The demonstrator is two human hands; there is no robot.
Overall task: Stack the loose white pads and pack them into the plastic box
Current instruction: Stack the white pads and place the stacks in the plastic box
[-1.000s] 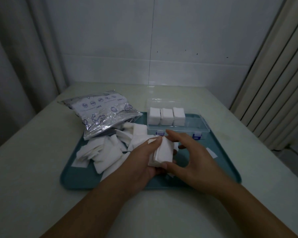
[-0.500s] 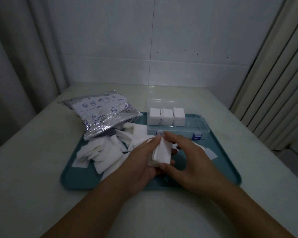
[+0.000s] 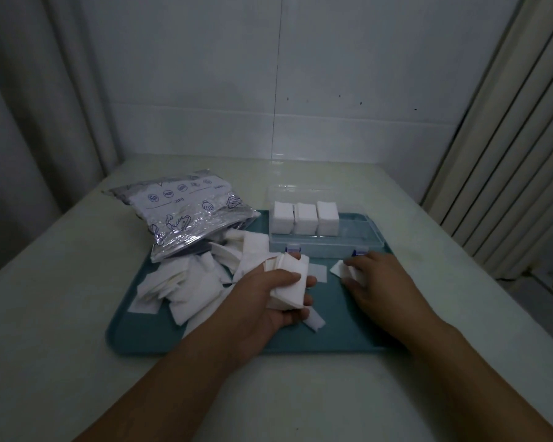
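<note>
The hands have parted: the left hand [image 3: 262,301] now grips the stack of pads [image 3: 289,283] alone, fingers wrapped around it, while the right hand [image 3: 380,282] has moved right and pinches a loose pad [image 3: 340,268] on the teal tray [image 3: 348,339]. Beyond, the plastic box [image 3: 348,240] holds three stacks; the loose pile [image 3: 192,279] and foil bag [image 3: 186,215] sit left on the counter [image 3: 61,314].

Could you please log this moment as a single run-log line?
left hand: holds stack of white pads | right hand: on loose white pad, teal tray | clear plastic box: open, three stacks
</note>
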